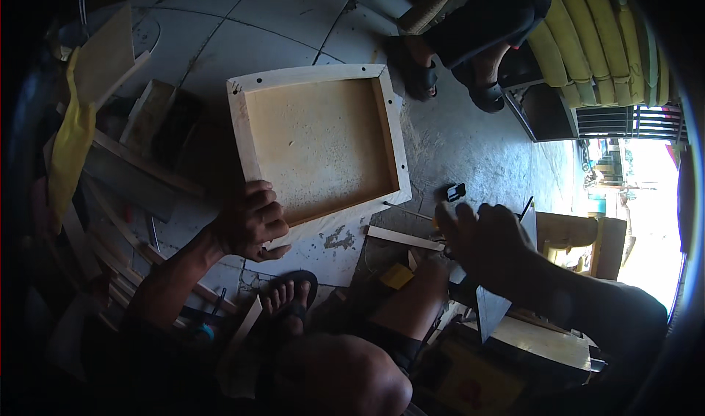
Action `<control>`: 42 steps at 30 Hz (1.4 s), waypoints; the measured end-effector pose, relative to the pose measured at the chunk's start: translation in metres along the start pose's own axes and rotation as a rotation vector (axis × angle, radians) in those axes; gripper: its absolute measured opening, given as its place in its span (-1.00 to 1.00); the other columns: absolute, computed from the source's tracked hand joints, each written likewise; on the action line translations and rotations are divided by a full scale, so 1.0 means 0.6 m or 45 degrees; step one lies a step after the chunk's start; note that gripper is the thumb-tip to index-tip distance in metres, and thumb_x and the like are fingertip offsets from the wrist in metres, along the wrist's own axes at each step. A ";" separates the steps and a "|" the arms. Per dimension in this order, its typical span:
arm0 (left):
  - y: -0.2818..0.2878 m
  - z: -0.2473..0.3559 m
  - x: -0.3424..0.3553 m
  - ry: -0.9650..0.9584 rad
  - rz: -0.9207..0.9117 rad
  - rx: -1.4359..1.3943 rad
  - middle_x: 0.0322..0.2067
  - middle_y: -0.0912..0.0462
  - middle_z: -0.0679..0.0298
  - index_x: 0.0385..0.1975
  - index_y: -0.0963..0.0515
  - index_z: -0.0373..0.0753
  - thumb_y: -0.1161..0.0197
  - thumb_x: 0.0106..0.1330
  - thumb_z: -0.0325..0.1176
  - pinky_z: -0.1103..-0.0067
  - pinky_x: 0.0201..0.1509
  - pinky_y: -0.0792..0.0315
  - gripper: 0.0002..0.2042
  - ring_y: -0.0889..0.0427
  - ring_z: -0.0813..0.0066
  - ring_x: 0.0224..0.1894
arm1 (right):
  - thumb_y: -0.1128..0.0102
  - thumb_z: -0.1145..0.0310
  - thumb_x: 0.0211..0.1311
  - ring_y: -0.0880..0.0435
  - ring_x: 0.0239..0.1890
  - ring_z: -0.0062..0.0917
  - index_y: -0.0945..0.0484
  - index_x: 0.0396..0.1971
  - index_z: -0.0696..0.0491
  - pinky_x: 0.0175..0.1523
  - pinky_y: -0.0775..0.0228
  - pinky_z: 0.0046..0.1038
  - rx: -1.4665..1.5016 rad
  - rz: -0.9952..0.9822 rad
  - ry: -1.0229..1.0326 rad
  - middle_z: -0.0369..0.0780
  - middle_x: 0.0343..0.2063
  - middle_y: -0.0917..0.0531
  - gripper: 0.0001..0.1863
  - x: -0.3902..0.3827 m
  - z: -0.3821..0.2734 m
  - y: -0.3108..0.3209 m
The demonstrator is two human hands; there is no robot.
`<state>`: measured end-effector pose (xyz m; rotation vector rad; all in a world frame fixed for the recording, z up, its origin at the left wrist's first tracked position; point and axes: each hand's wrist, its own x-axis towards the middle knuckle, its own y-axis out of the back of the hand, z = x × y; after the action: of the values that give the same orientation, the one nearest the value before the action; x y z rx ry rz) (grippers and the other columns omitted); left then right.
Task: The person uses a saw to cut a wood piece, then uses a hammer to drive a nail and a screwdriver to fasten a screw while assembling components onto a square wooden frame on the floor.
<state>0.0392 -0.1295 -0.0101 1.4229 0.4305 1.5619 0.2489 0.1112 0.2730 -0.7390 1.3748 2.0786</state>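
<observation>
A shallow, pale wooden box frame (320, 74) with a flat panel inside is held up in front of me. Small dark holes dot its rim. My left hand (257, 221) is wrapped round its lower left corner, thumb beneath and fingers over the edge. To the right, my right hand (481, 240) is closed on what looks like a screwdriver (408, 211) with a yellowish handle, mostly hidden by the fingers. Its thin shaft points left, the tip close to the frame's lower right corner; whether it touches I cannot tell.
Another person's sandalled feet (485, 85) are at the top right, by stacked yellow-green pads (580, 34). A small black object (456, 191) lies on the tiled floor. Wood strips (404, 237) lie below the frame, and more timber (125, 155) clutters the left. A yellow cloth (72, 152) hangs there.
</observation>
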 end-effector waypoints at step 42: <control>0.005 -0.012 0.012 0.023 -0.128 -0.029 -0.38 -0.51 0.36 -0.52 -0.60 -0.04 -0.37 0.16 0.09 0.20 0.27 -0.40 -0.67 -0.53 0.33 -0.10 | -0.11 0.09 0.49 -0.80 -0.23 -0.06 -0.57 0.09 0.14 -0.08 -0.64 -0.03 0.854 -0.294 -0.358 -0.04 -0.27 -0.72 -0.56 0.035 0.034 -0.027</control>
<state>0.0322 -0.1227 -0.0056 1.3499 0.4863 1.4952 0.2423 0.1387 0.2549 -0.2869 1.5939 1.3465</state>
